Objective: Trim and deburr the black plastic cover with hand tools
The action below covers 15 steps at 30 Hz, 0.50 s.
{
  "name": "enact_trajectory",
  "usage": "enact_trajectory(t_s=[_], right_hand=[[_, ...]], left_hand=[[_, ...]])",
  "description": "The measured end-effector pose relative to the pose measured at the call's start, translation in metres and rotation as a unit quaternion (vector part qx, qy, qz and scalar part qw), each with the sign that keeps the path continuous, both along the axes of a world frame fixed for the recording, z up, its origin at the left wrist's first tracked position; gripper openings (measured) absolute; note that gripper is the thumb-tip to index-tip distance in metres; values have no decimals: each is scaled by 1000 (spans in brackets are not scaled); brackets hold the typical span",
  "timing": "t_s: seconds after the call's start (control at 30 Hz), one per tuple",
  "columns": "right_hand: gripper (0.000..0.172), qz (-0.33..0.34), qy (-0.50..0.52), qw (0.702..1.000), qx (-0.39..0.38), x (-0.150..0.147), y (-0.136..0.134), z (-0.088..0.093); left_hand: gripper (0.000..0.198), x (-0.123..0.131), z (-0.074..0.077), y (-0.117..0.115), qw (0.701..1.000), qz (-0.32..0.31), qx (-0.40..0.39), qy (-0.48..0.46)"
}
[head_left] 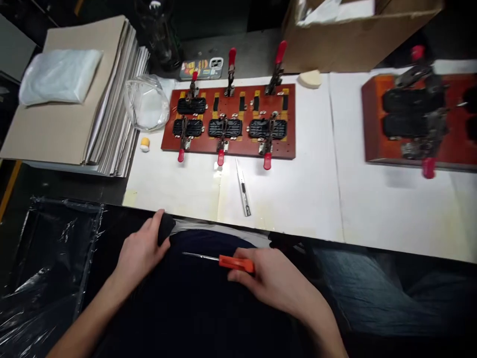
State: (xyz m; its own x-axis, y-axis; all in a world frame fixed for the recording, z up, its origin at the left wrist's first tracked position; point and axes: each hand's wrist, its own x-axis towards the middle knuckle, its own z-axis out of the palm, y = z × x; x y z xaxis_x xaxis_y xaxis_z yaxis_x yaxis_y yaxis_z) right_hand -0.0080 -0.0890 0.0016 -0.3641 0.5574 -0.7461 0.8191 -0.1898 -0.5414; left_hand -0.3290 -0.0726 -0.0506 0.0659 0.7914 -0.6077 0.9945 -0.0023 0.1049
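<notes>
My left hand is closed around a small black part by the table's front edge; most of the part is hidden by the fingers. In my right hand is an orange-handled tool with a thin metal shaft pointing left, its tip apart from the black part. Whether the tip is a blade or a pick is too small to tell. Beyond my hands, a utility knife lies on the white-covered table. Behind it sits a reddish-brown fixture board with red-handled toggle clamps and several black plastic parts.
A second clamp fixture stands at right. Stacked cardboard sheets carry a plastic-wrapped pack at left. Nearby are a clear plastic bag, a yellow-topped small item, a phone, a cream-coloured piece and a cardboard box.
</notes>
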Motion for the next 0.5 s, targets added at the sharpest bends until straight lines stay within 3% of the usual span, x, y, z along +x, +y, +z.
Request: enact_trajectory(t_s=[0.1,0.13,0.17,0.2,0.27,0.37,0.4,0.43,0.47,0.5], right_hand=[[57,116,-72,990,25,-35,20,-11],[58,149,-93,984,34,-44,23,-14],[58,174,-97,979,40,-51,26,-17],[58,189,-89,977,45,-56,28,-19],[57,194,-74,976,60,-65,35,-22],[55,199,-84,973,78,-75,47,-23],[56,206,-73,974,68,-76,50,-23],[57,205,-49,976,50,-75,52,-22],[57,192,-30,980,37,-71,53,-22],[57,167,-20,985,27,-63,51,-21]], left_hand=[[67,-11,-32,-42,996,46,-70,7],[68,-14,-45,-52,991,99,-83,-36],[69,-18,-57,-59,970,196,-95,-110],[73,-22,-68,-64,923,308,-119,-198],[69,-31,-82,-72,817,445,-172,-324],[57,-47,-87,-83,631,572,-259,-456],[52,-53,-85,-87,541,645,-269,-467],[45,-60,-83,-91,511,702,-264,-421],[43,-67,-78,-92,522,731,-241,-368],[47,-74,-73,-91,551,723,-240,-340]])
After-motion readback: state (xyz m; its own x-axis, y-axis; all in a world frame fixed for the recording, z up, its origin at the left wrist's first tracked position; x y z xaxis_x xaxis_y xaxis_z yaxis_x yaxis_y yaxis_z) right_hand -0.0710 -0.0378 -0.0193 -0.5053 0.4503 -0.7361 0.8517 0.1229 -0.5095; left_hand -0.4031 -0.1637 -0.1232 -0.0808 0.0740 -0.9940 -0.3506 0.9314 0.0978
